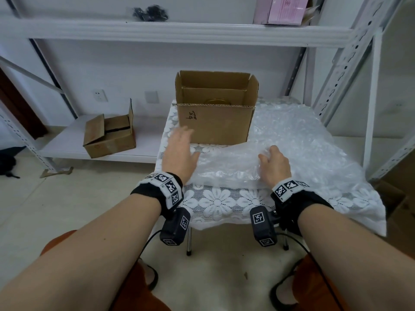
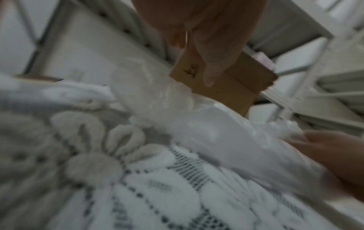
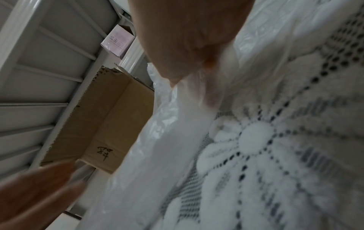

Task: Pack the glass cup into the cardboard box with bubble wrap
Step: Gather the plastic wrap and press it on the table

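Note:
An open cardboard box (image 1: 215, 122) (image 2: 226, 87) (image 3: 102, 121) stands at the back of the small table. Only the rim of the glass cup (image 1: 216, 101) shows inside the box. A sheet of bubble wrap (image 1: 287, 135) (image 2: 199, 123) (image 3: 167, 147) lies in front of the box and to its right. My left hand (image 1: 179, 151) (image 2: 208, 40) (image 3: 35, 194) hovers open and blurred over the sheet's left edge, just in front of the box. My right hand (image 1: 272, 163) (image 3: 187, 40) (image 2: 338, 155) grips a bunch of the wrap near the table's middle.
A white lace tablecloth (image 1: 215, 203) covers the table and hangs over its edges. A smaller cardboard box (image 1: 110, 135) sits on the low white shelf at the left. White metal racking (image 1: 350, 70) stands behind and to the right, with a pink box (image 1: 285, 10) on its upper shelf.

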The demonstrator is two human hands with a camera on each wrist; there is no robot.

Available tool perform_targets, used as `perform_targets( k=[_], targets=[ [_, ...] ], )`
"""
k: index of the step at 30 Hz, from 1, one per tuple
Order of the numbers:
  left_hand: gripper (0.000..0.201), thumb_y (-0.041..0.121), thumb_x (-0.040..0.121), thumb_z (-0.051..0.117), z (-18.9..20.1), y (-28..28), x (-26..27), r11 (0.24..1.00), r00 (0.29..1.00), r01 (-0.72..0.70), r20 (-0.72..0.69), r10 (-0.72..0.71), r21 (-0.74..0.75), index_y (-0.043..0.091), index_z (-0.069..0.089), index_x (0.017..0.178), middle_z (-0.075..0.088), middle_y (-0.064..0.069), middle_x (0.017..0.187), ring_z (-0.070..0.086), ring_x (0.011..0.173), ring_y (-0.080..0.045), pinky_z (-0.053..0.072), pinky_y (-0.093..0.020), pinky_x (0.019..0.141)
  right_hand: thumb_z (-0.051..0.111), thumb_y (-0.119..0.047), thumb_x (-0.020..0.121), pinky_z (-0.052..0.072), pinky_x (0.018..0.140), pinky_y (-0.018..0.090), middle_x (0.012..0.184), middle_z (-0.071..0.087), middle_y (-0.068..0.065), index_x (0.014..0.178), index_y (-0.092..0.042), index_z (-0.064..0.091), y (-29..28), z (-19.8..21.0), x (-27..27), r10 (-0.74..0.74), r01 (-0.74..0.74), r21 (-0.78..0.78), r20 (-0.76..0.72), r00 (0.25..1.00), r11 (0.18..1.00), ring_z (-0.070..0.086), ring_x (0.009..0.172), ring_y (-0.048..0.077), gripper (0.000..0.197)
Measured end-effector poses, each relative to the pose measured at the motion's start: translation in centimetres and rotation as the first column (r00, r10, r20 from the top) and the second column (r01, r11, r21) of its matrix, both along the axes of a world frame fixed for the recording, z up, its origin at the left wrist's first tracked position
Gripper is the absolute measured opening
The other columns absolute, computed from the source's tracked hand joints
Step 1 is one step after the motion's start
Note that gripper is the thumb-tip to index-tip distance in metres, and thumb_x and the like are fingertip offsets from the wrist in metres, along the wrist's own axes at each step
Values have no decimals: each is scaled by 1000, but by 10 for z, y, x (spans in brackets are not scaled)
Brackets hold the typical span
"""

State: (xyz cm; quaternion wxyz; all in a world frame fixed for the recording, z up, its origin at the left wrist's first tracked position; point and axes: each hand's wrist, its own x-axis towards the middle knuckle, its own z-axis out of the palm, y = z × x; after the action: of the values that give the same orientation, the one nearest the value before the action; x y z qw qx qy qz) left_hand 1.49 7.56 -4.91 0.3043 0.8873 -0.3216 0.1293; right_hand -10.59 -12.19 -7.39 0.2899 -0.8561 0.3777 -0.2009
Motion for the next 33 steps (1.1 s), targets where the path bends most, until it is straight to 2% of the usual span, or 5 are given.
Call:
perform_targets(
  k=[4, 13, 18, 23, 33],
  targets=[
    [40, 28, 100, 43, 7, -24, -26, 930, 932, 332, -206, -298, 158, 15, 44, 138, 43, -3, 146, 40, 134, -17, 26, -26, 110, 43, -25, 99, 42, 84, 37, 118, 61, 19, 127, -6, 46, 2, 1, -1, -19, 20, 30, -33, 999, 999, 55, 109, 37, 34],
    [70, 67, 92, 12, -34, -34, -28, 552, 938, 343, -306, -162, 760, 34, -9, 150, -19, 4, 157, -20, 144, -30, -11, -56, 115, 50, -12, 94, 43, 82, 38, 127, 51, 17, 136, -11, 36, 5, 1, -8, -39, 34, -77, -70, 997, 996, 52, 110, 34, 45],
    [80, 75, 85, 9, -35, -38, -34, 500, 944, 328, -258, -206, 802, 32, -14, 149, -22, -1, 156, -21, 143, -31, -11, -57, 115, 46, 9, 84, 17, 119, 43, 156, 18, 9, 146, -18, 27, 33, 11, 5, 195, -224, -506, -109, 975, 833, 12, 146, 26, 70],
    [83, 68, 90, 12, -40, -40, -41, 477, 955, 288, -216, -201, 831, 16, -16, 149, -20, -8, 157, -19, 145, -28, -6, -52, 118, 29, -23, 102, 7, 121, 40, 161, 5, -1, 151, -23, 16, 48, -12, 19, 441, -563, -285, -394, 807, 776, 1, 148, 20, 51],
    [92, 78, 83, 15, -28, -17, -17, 535, 976, 190, -219, -10, 823, 20, 0, 152, -22, -4, 158, -22, 144, -28, -9, -58, 114, 11, -50, 99, -4, 117, 41, 160, -8, -2, 152, -28, -1, 41, -38, 18, 360, -530, -158, -573, 737, 834, -11, 147, 23, 59]
  ],
)
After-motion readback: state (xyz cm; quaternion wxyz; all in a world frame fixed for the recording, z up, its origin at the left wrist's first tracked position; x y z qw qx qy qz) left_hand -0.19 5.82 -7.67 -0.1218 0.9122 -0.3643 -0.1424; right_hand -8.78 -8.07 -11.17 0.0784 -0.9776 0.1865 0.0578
